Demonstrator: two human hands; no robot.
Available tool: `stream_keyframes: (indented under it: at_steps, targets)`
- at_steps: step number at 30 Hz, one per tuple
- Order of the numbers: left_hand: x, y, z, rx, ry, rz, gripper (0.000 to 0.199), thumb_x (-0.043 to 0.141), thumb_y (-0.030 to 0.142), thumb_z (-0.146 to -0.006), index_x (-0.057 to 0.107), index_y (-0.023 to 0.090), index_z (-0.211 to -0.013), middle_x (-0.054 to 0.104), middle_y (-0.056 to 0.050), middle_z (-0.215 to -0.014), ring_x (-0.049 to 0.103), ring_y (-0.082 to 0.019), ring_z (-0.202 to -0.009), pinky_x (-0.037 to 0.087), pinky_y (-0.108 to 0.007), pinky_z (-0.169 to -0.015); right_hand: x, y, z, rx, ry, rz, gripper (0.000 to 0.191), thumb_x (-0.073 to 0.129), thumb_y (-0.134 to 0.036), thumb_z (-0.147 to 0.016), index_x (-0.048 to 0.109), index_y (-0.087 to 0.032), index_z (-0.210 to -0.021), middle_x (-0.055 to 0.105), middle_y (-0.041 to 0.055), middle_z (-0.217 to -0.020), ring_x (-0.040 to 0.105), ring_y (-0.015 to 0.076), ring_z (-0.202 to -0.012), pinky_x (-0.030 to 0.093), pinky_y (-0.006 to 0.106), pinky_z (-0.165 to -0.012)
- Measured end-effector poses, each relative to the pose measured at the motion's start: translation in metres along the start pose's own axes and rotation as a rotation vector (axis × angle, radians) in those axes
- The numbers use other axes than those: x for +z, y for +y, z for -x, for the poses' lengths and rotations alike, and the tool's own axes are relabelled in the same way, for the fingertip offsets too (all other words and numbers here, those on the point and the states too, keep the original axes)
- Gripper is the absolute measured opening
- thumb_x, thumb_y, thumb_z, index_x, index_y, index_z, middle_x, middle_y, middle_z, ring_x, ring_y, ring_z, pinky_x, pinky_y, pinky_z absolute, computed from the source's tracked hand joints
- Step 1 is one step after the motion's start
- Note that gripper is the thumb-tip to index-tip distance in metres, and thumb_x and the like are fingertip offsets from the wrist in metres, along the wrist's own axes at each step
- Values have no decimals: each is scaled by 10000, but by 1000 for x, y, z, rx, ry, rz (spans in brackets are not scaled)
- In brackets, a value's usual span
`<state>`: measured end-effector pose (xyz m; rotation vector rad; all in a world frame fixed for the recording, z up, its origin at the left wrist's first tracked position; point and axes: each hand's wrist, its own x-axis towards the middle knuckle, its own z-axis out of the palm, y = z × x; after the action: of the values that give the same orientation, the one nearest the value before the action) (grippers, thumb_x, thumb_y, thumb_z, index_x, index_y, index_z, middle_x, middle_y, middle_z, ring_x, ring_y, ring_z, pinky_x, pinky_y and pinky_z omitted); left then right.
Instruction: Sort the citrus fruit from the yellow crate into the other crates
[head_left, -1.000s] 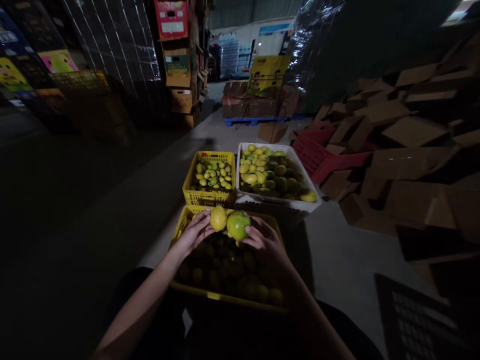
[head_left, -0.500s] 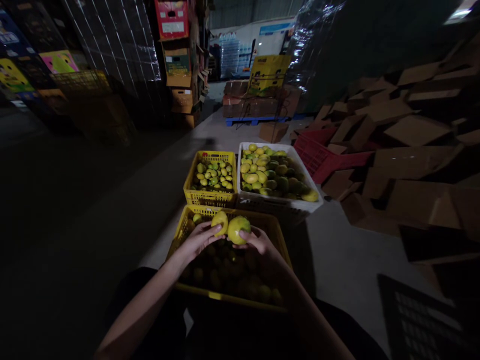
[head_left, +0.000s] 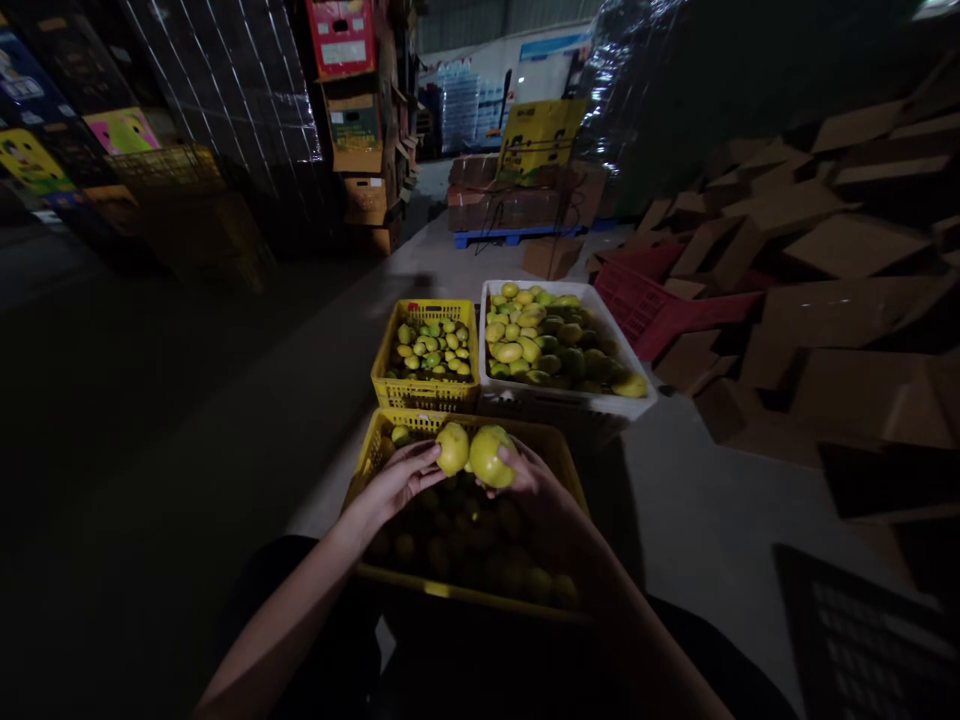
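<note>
My left hand (head_left: 403,476) is closed around a yellow lemon (head_left: 452,449), thumb on its near side. In my right hand (head_left: 531,470) is a larger yellow-green lemon (head_left: 491,456), held beside the first one. Both hands are above the near yellow crate (head_left: 555,440), whose shadowed inside holds many more fruits. Behind it stand a smaller yellow crate (head_left: 426,395) of yellow and green lemons and a white crate (head_left: 562,399) heaped with yellow and green fruit.
A red crate (head_left: 645,300) lies among a pile of flattened cardboard boxes (head_left: 832,310) on the right. Farther back, a blue pallet (head_left: 517,237) bears cartons and a yellow box (head_left: 538,140). Stacked cartons (head_left: 364,150) rise at the back left. A dark grid-like crate (head_left: 855,630) is at lower right.
Both hands, with their lemons, have shifted slightly right in view, and the fruits look a little turned. The camera view has moved slightly, so the surroundings shift too.
</note>
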<state>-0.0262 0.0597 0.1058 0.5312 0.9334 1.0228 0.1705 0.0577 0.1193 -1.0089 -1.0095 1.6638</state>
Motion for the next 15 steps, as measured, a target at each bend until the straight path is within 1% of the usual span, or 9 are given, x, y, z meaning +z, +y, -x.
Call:
stream_keyframes:
  at_steps: [1,3,7,11,13,15]
  targets:
    - [0,1,0,1,1,14,185,711,176,-751,655,132,-923,707,-79,-936,684,-163,-844,544,-322,-881,-1,1,-1,-10,0,4,448,682,-493,-707,637,-183,-1026,701,88,-950,645,188,-704,480,245,-496]
    - [-1,3,-2,9,10,54,154,685,166,-775,638,135,-918,703,-79,-948,691,-171,-855,543,-340,-895,-3,4,-3,-35,8,10,421,666,-510,-719,649,-183,-984,705,77,-926,646,192,-728,483,248,-521]
    - [-1,7,-2,23,22,86,157,667,124,-782,615,123,-930,702,-95,-941,692,-195,-905,532,-356,-924,-6,7,-5,-38,3,-39,383,683,-470,-729,650,-216,-1013,708,61,-957,667,221,-860,537,304,-691]
    - [-1,7,-1,32,10,25,207,699,134,-759,639,125,-957,706,-84,-974,696,-173,-880,524,-320,-933,-4,4,-4,-50,12,-41,382,685,-443,-739,647,-232,-1055,701,75,-1045,660,235,-968,533,350,-819]
    - [-2,5,-1,50,-18,-26,215,719,155,-744,663,130,-950,708,-76,-998,694,-157,-864,518,-297,-936,-4,3,-3,-35,0,-20,378,680,-442,-745,651,-221,-1051,700,88,-1061,657,244,-994,531,360,-838]
    - [-3,4,-2,69,-40,-59,219,738,193,-733,681,135,-936,712,-70,-1004,691,-147,-854,518,-284,-929,-3,4,-4,-8,-9,-32,367,671,-445,-755,652,-217,-1041,699,89,-1071,666,243,-980,539,353,-824]
